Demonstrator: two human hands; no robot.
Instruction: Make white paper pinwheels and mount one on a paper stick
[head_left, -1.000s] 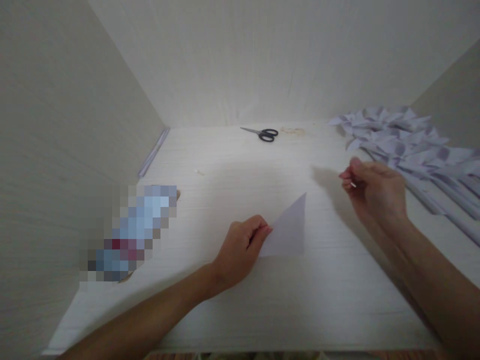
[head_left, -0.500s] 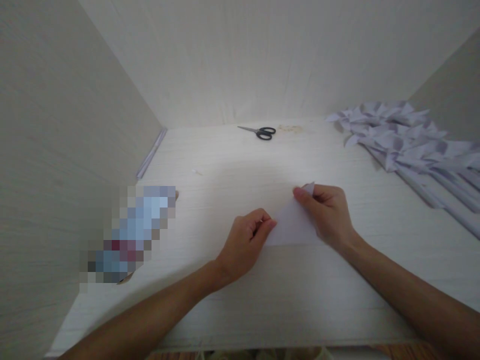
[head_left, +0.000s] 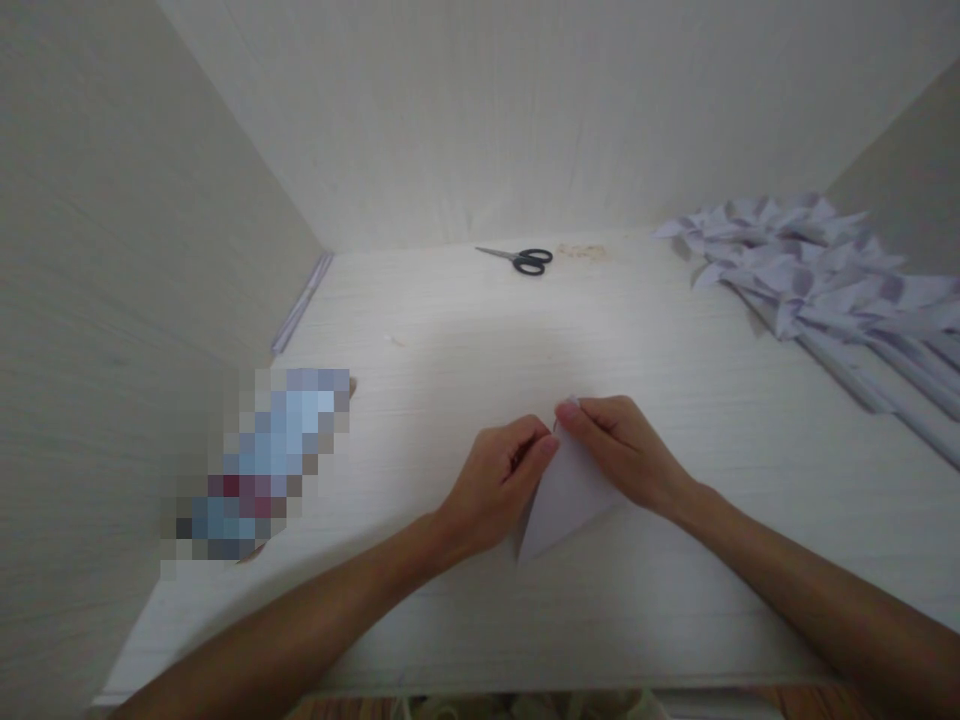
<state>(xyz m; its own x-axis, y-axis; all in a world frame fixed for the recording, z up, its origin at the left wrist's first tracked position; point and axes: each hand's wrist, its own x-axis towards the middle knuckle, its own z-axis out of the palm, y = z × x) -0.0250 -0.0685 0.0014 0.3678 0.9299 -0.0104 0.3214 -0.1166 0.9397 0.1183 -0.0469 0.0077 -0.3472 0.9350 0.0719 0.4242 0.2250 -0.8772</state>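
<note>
A small sheet of white paper (head_left: 568, 487) is held between both hands over the middle of the table, one corner pointing down toward me. My left hand (head_left: 501, 478) pinches its left side near the top, thumb pressed against the fingers. At the upper edge my right hand (head_left: 621, 440) is closed on another corner, close to the left fingertips. Part of the paper is hidden behind the fingers, so I cannot tell whether it is folded there.
Black-handled scissors (head_left: 529, 261) lie near the back wall. Several paper pinwheels (head_left: 795, 265) with rolled paper sticks are piled at the right. Thin paper rolls (head_left: 302, 302) rest along the left wall, and a pixelated object (head_left: 274, 465) lies at the left on the white table (head_left: 450, 340).
My right hand has moved left and slightly down, bringing its corner close to my left hand. The paper has turned, so a corner now points toward me. My left hand has barely moved.
</note>
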